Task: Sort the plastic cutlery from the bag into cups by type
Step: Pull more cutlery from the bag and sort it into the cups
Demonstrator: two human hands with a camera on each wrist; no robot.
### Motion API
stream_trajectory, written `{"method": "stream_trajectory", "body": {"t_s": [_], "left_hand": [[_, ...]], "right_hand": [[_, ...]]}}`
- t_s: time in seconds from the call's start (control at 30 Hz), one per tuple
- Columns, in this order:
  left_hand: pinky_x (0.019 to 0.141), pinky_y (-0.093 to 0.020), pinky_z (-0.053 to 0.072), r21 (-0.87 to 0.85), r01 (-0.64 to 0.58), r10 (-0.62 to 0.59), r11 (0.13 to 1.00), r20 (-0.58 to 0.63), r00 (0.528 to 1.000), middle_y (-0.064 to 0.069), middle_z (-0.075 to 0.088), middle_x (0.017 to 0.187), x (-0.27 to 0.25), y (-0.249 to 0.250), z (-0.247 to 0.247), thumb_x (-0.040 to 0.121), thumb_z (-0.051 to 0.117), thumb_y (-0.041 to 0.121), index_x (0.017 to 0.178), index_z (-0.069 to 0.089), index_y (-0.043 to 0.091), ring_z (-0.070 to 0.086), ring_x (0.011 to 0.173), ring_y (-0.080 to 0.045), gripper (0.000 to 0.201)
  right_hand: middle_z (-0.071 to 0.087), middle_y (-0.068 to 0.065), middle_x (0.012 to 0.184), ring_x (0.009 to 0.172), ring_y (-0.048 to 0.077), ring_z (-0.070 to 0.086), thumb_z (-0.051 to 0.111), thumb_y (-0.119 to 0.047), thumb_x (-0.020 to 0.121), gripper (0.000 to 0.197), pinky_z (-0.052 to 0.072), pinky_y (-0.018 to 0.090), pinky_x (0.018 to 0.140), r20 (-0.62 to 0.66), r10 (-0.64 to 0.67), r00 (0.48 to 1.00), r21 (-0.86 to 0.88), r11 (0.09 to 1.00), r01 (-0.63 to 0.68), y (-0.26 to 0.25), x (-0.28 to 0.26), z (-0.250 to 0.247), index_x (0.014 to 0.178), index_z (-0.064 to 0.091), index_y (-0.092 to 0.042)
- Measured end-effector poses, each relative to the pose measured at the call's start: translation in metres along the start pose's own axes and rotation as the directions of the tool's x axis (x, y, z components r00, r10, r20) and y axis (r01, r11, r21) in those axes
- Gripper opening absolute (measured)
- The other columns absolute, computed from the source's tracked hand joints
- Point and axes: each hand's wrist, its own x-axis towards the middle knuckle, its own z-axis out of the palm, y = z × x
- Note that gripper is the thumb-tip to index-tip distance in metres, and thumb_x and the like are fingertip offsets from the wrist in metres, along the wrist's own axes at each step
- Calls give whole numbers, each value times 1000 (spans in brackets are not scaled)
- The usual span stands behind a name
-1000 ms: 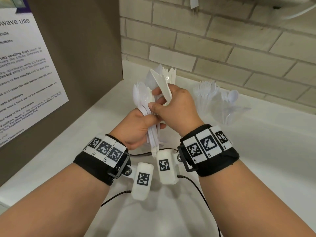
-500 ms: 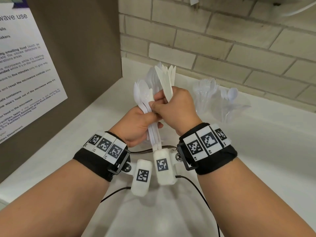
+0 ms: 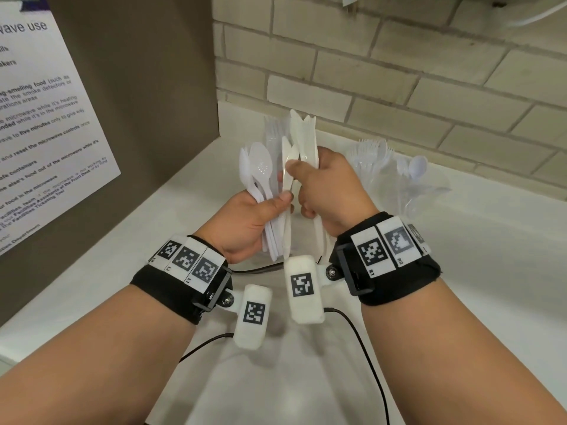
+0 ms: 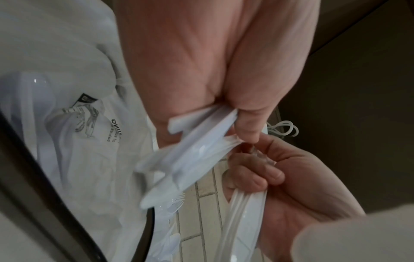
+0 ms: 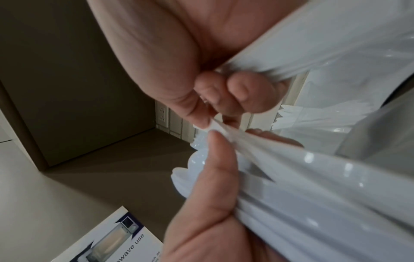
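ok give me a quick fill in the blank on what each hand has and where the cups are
1. The left hand grips a bunch of white plastic ____ with rounded bowls.
2. The right hand grips a bunch of white plastic ____ with pointed blades.
3. The clear plastic cups of sorted cutlery stand against the ____ wall.
4. The printed microwave notice hangs on the person's ____ side.

Missing words: spoons; knives; brick; left

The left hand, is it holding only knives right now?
No, the left hand grips a bundle of spoons, while the right hand holds the knives.
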Motion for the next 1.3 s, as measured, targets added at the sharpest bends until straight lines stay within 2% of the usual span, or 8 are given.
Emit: {"method": "stream_trajectory", "body": {"t_s": [0.07, 0.2, 0.37, 0.6, 0.7, 0.93, 1.13, 1.3], "left_hand": [[101, -52, 42, -57, 12, -12, 998, -8, 1000, -16, 59, 117, 1, -1, -1, 92, 53, 25, 125, 56, 13, 56, 111, -30, 35], [82, -37, 48, -85, -15, 4, 996, -124, 992, 0, 57, 82, 5, 0, -2, 96, 48, 24, 106, 67, 21, 57, 81, -17, 21], [83, -31, 53, 1, -29, 29, 1000, -96, 995, 1, 61, 73, 1, -1, -6, 95, 47, 21, 103, 63, 11, 65, 73, -16, 20], [52, -25, 41, -156, 92, -68, 983, 156, 985, 1, 49, 65, -2, -3, -13, 80, 71, 30, 105, 66, 9, 43, 51, -11, 34], [55, -23, 41, -97, 147, -123, 984, 223, 967, 2, 46, 61, -2, -3, -12, 73, 77, 42, 98, 68, 10, 41, 47, -10, 42], [56, -27, 48, -138, 165, -128, 977, 241, 962, 1, 48, 64, -2, 2, -3, 69, 80, 39, 103, 61, 9, 47, 52, -12, 50], [71, -34, 56, -309, 127, -113, 942, 61, 992, 3, 52, 66, -1, 12, -10, 85, 61, 30, 91, 64, 13, 55, 60, -11, 18], [51, -24, 47, -259, 58, -123, 964, -242, 962, 2, 46, 65, -2, 15, -22, 90, 52, 31, 84, 58, 15, 46, 52, -11, 18]], "right_hand": [[67, 14, 87, 42, 11, 48, 52, -18, 94, 12, 36, 21, 40, -10, 5, 1000, 43, 999, -4, 1, 0, -1, 101, 57, -10], [67, 8, 82, 39, 3, 51, 46, -14, 98, 11, 37, 18, 38, -53, -55, 997, 168, 984, 63, 2, -3, -2, 103, 54, -8], [63, -2, 68, 67, 16, 58, 46, -13, 95, 16, 41, 30, 64, -233, -104, 967, 204, 967, 153, -4, 2, -16, 83, 55, -19], [46, 0, 61, 38, 13, 33, 53, -33, 96, 14, 30, 22, 40, -143, -158, 977, 209, 960, 186, -11, 10, -25, 96, 53, -19], [50, -12, 50, 38, 11, 32, 67, -35, 87, 19, 28, 21, 40, -75, -191, 979, 156, 967, 201, -11, 14, -23, 92, 64, -17], [57, -1, 55, 34, 5, 43, 72, -23, 84, 14, 31, 17, 36, 38, -203, 979, 70, 977, 200, -3, 15, -9, 79, 66, -11], [52, 4, 56, 42, 16, 39, 57, -19, 93, 7, 33, 26, 43, -100, -125, 987, 235, 961, 146, -9, 36, -31, 93, 58, -12], [46, 6, 62, 47, 21, 46, 42, -21, 101, 6, 46, 34, 52, -278, -230, 933, 301, 901, 312, -19, 81, -50, 97, 46, -19]]}}
